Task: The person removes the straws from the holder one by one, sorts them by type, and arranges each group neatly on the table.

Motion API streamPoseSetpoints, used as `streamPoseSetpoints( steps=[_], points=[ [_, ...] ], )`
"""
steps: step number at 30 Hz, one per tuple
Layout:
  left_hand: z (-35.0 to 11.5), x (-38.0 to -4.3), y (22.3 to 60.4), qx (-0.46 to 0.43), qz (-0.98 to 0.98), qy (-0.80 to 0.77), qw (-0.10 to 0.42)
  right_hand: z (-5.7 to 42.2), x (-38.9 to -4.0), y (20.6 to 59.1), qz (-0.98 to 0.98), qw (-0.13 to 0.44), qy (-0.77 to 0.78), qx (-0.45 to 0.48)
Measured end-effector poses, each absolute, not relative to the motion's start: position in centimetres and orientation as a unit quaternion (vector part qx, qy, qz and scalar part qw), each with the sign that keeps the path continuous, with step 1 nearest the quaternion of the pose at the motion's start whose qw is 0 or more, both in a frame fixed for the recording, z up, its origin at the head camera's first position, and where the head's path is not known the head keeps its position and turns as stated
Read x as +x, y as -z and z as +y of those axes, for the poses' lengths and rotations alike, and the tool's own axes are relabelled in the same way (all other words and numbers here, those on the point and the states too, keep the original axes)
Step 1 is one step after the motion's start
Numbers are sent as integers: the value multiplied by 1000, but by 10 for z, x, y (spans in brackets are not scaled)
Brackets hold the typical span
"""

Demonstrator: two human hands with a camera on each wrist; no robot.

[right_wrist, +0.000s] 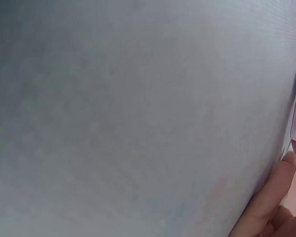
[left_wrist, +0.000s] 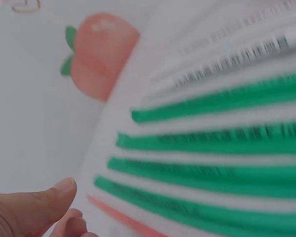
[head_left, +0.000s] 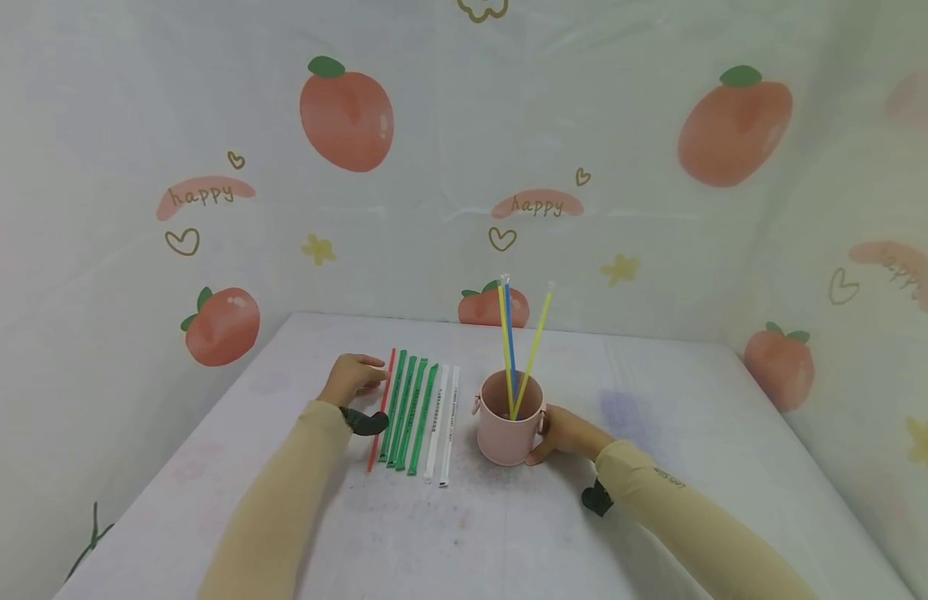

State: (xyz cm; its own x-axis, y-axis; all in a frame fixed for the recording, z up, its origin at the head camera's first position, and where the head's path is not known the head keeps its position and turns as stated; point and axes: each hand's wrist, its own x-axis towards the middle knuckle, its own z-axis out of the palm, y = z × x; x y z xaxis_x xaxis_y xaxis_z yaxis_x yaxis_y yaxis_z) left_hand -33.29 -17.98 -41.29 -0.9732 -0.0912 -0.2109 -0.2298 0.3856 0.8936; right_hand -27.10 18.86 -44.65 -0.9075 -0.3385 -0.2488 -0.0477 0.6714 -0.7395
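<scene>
In the head view my left hand (head_left: 354, 375) is beside a red wrapped straw (head_left: 374, 450), fingertips close to its upper part, with nothing seen between thumb and fingers. Right of that straw, several green wrapped straws (head_left: 424, 417) and two white wrapped straws (head_left: 451, 425) lie side by side. A pink bucket (head_left: 504, 442) stands upright with two yellow straws (head_left: 537, 333) and a blue straw (head_left: 510, 321) leaning inside. My right hand (head_left: 572, 432) holds the bucket's right side, thumb low at the front; its other fingers are partly hidden behind.
A whitish cloth covers the table (head_left: 524, 542). Behind it hangs a white curtain (head_left: 433, 242) printed with peaches, and more of it encloses both sides. Dark bands sit on both wrists.
</scene>
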Motion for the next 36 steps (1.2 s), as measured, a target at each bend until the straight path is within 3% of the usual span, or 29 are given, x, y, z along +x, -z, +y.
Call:
streamPoseSetpoints(
  steps=[19,36],
  points=[
    [-109,-323,335,71,767,-633,73,188,-269,444,889,182,402,-120],
    [-54,-315,331,110,754,-635,126,187,-269,444,894,187,398,-90]
  ],
)
